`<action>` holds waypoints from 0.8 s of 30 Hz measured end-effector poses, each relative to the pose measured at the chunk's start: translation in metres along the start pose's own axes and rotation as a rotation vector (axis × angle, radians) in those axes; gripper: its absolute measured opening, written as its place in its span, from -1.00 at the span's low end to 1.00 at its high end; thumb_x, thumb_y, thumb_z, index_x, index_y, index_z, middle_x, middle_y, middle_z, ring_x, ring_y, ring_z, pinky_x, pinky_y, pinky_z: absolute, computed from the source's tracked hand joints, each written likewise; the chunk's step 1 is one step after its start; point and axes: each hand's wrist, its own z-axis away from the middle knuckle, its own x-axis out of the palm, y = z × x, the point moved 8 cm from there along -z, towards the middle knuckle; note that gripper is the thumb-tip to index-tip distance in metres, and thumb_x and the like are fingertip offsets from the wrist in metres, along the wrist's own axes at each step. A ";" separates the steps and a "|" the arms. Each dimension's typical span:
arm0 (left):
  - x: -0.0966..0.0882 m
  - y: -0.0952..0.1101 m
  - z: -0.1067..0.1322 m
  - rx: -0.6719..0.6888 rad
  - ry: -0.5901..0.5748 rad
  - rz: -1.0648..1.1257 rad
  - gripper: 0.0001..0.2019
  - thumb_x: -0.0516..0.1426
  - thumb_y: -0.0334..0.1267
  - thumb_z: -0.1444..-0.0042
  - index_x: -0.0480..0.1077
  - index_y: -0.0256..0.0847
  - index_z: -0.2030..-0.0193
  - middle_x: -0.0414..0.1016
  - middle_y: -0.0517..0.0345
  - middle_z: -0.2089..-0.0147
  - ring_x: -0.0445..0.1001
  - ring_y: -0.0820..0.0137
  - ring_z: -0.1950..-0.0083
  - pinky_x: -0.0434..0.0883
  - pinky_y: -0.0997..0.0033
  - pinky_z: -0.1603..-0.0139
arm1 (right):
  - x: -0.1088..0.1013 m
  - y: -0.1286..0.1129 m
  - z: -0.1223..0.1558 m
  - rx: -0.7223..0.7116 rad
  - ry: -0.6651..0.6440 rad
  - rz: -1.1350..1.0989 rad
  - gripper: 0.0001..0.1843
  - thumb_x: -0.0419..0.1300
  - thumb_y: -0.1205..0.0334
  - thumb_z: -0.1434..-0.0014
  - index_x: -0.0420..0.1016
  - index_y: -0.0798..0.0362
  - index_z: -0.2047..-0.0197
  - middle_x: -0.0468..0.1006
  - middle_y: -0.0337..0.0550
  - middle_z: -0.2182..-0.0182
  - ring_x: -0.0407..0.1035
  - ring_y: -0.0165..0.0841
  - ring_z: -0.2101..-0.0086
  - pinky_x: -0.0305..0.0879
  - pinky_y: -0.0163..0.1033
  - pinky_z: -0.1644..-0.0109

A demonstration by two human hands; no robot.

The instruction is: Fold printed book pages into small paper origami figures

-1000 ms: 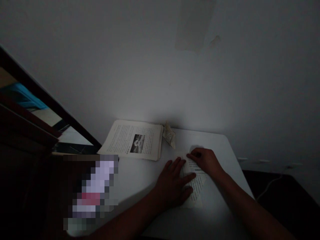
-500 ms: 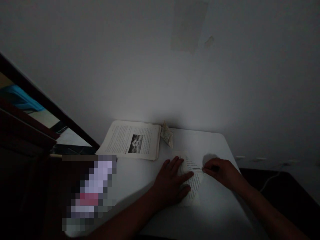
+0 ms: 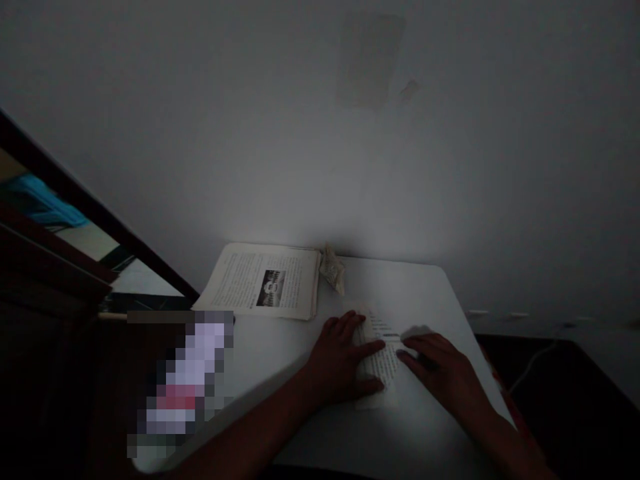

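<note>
A folded printed paper [image 3: 382, 360] lies on the white table [image 3: 425, 293]. My left hand [image 3: 343, 360] rests flat on the paper's left part, fingers stretched out over it. My right hand [image 3: 437, 373] lies flat along the paper's right edge, fingers extended and pressing on it. Neither hand grips anything. The scene is dim.
A stack of printed pages with a photo [image 3: 263, 283] lies at the table's back left. A small folded paper piece [image 3: 333, 270] sits beside it near the wall. A dark wooden frame [image 3: 75, 207] stands to the left. A blurred patch [image 3: 180, 383] covers the lower left.
My right hand slid from the paper's far end down along its right edge toward me. My left hand stayed on the paper. The view shifted slightly.
</note>
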 end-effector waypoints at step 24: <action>0.008 0.001 0.004 0.057 -0.038 -0.004 -0.01 0.18 0.36 0.34 0.05 0.07 -0.27 -0.17 -0.06 -0.38 -0.17 -0.12 -0.33 -0.14 -0.21 -0.21 | 0.015 -0.028 0.003 0.061 -0.273 0.098 -0.15 0.32 -0.13 0.20 0.26 0.03 -0.14 0.31 0.09 -0.07 0.16 0.03 -0.08 0.16 0.13 -0.11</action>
